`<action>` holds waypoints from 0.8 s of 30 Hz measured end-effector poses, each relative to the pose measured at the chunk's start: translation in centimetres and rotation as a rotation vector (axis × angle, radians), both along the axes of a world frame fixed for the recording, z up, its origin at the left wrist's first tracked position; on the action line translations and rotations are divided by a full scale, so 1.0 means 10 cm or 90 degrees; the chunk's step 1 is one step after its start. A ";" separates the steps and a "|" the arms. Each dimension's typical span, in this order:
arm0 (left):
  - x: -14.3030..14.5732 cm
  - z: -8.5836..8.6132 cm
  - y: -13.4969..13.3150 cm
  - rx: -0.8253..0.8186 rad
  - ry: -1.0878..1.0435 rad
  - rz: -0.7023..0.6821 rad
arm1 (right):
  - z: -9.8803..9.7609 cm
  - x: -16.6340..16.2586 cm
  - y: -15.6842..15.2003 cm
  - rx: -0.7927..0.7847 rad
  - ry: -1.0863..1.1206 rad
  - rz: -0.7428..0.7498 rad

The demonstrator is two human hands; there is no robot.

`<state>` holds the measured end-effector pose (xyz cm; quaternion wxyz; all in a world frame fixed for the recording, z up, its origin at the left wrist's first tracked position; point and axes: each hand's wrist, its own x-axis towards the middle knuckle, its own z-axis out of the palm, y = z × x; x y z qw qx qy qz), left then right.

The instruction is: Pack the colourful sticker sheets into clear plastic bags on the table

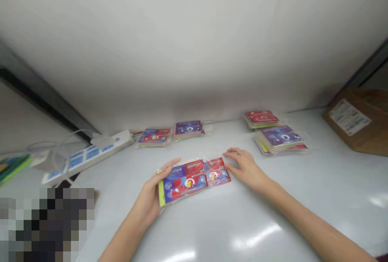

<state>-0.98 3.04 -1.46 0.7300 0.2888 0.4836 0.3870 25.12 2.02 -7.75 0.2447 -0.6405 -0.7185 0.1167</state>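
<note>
Holding a flat pack (184,183) in clear film (209,157) over the bench (209,225), with long axis running from left to right and right end slightly farther away than the left. Pinching it near the left end, around the upper left corner, with the grip of the left hand (151,192). At its right end, under the same film or another (cannot tell which), a small card (220,173), in line with the long axis. Just beside this card, the right hand (246,167), with fingers half bent and spread apart, not pinching anything visible; impossible to tell if touching the film or only near. From the right grip, therefore: card to the left, pack beyond it; to the card, right hand nearer than left. Farther back, apart from both hands: left stacks (154,137) and right stacks (281,136).
</note>
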 end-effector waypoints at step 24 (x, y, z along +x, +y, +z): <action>0.00 0.00 -0.01 0.007 -0.001 -0.008 | 0.09 0.05 -0.02 -0.007 0.059 0.051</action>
